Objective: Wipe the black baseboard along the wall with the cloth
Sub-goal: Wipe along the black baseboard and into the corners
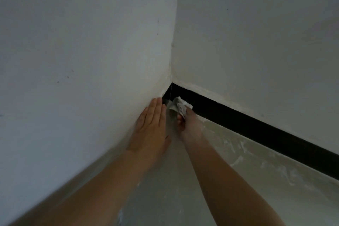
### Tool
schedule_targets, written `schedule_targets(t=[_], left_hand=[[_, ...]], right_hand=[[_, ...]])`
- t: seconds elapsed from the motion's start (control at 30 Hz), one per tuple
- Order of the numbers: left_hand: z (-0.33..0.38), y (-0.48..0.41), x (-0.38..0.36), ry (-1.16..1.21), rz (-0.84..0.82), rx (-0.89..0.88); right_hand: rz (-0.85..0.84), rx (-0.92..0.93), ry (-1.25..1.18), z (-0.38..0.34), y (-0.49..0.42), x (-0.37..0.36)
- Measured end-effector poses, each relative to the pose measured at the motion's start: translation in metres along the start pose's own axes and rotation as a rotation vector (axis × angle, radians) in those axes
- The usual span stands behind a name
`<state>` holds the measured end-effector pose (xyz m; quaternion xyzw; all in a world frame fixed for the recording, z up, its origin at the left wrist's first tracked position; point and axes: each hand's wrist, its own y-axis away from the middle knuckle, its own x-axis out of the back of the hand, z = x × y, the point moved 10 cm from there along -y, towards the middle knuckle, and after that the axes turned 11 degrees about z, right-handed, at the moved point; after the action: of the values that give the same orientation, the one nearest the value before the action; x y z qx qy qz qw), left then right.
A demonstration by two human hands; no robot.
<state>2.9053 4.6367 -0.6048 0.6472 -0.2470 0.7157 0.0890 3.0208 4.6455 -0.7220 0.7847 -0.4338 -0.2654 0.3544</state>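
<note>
A black baseboard (256, 130) runs along the foot of the right wall, from the room corner down to the right edge of the view. My right hand (187, 124) grips a crumpled white cloth (178, 105) and holds it against the baseboard close to the corner. My left hand (151, 126) lies flat with straight fingers on the left wall, its fingertips just short of the corner. The baseboard's corner end is partly hidden behind the cloth.
Two white walls (82, 51) meet in a corner (171, 71) right above the hands. The grey floor (247, 161) below the baseboard carries pale smears and dust. The left wall shows only a sliver of black at the corner.
</note>
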Motion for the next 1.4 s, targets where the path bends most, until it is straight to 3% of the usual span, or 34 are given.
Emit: schedule_targets(t=[0.07,0.17,0.3,0.37,0.5,0.63,0.8,1.0,1.2,1.4], left_hand=[[-0.001,-0.003,0.005,-0.02,0.086,-0.02],[-0.006,-0.003,-0.001,-0.039,0.057,0.008],[-0.001,-0.004,0.008,-0.065,0.064,-0.016],[-0.005,-0.003,0.004,-0.1,0.02,0.009],[-0.006,0.0,-0.002,-0.088,-0.004,0.004],[-0.006,-0.001,-0.002,-0.082,0.015,0.0],[-0.005,-0.001,-0.002,-0.071,0.001,-0.016],[-0.006,-0.001,0.003,-0.013,-0.006,0.027],[-0.007,0.006,0.004,0.037,-0.189,0.02],[0.006,0.02,0.026,0.029,-0.277,0.123]], right_hand=[[-0.006,0.043,0.147,0.0,0.001,-0.009],[0.041,0.213,0.369,-0.012,0.002,-0.001],[0.024,0.572,0.408,-0.049,0.016,-0.003],[-0.041,0.63,0.472,-0.052,0.019,-0.017],[0.048,0.519,0.541,-0.045,0.004,-0.013],[-0.065,0.585,0.597,-0.048,0.01,-0.027],[0.018,0.299,0.608,-0.028,-0.008,-0.009],[-0.092,0.201,0.793,-0.021,0.009,0.02],[-0.217,0.188,0.858,-0.035,0.034,0.053],[-0.369,0.398,1.011,-0.051,0.062,0.06]])
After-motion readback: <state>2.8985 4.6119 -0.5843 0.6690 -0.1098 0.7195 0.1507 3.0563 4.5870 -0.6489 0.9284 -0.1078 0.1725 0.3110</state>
